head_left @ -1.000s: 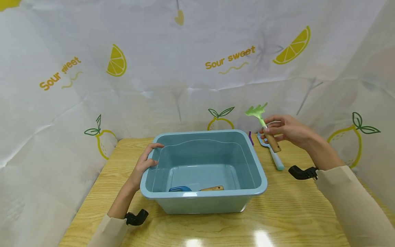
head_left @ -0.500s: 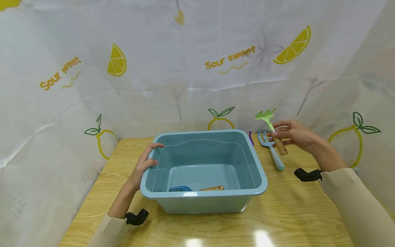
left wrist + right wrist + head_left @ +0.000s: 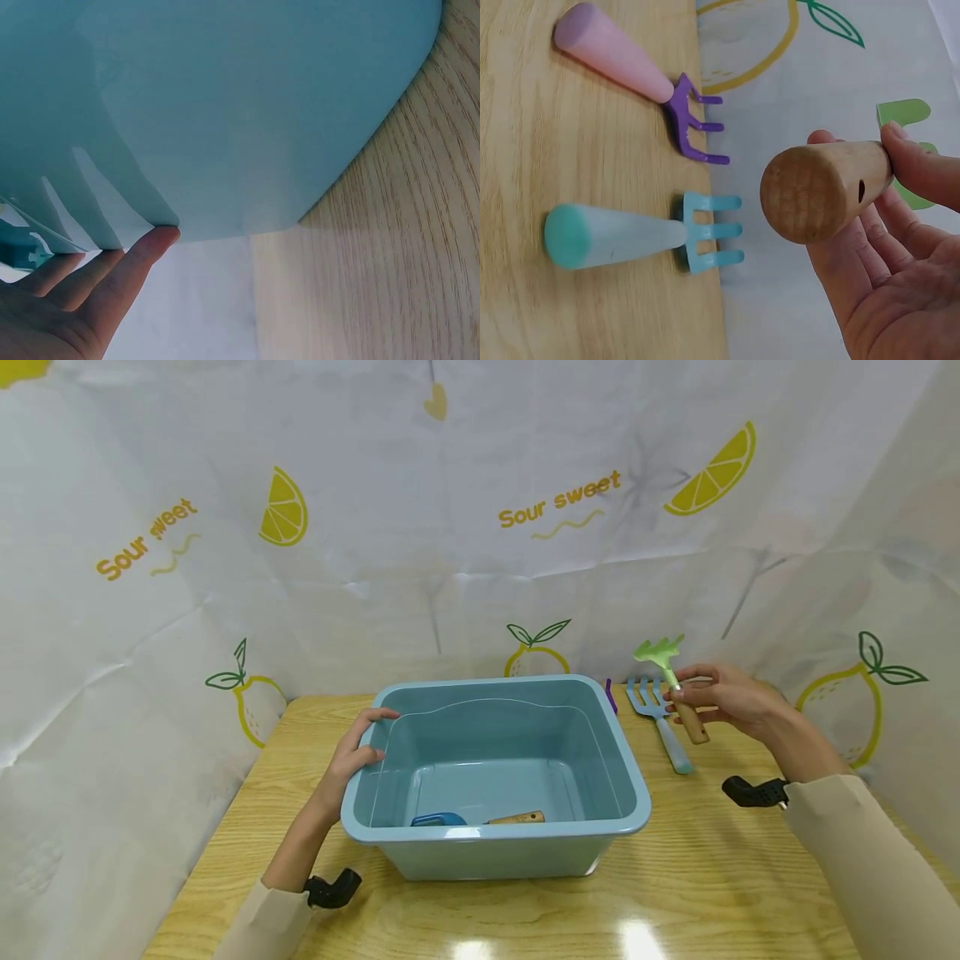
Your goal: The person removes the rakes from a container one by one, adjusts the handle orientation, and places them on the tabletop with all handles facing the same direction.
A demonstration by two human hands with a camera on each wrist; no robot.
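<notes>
The left hand (image 3: 352, 760) rests on the left rim of the blue tub (image 3: 495, 852), fingers spread loosely over the edge and gripping nothing. In the left wrist view only the fingertips (image 3: 154, 241) show against the tub wall; the rest of the hand is cut off.

Inside the tub, the near wall hides most of the contents. Only a blue piece (image 3: 438, 818) and a wooden handle (image 3: 517, 817) show above the rim line; what tool they belong to cannot be told.

Behind the tub's right rear corner, a purple fork (image 3: 610, 695) is mostly hidden in the head view. The right wrist view shows it whole (image 3: 630, 79), with a pink handle, lying on the bench (image 3: 712, 877). A light blue fork (image 3: 663, 727) lies just beside it.

The right hand (image 3: 731, 702) pinches the wooden handle of a green rake (image 3: 671, 681) between thumb and fingers. The rake is held above the bench, right of the tub, green head tilted up toward the backdrop. In the right wrist view the fingers hide most of its head.
</notes>
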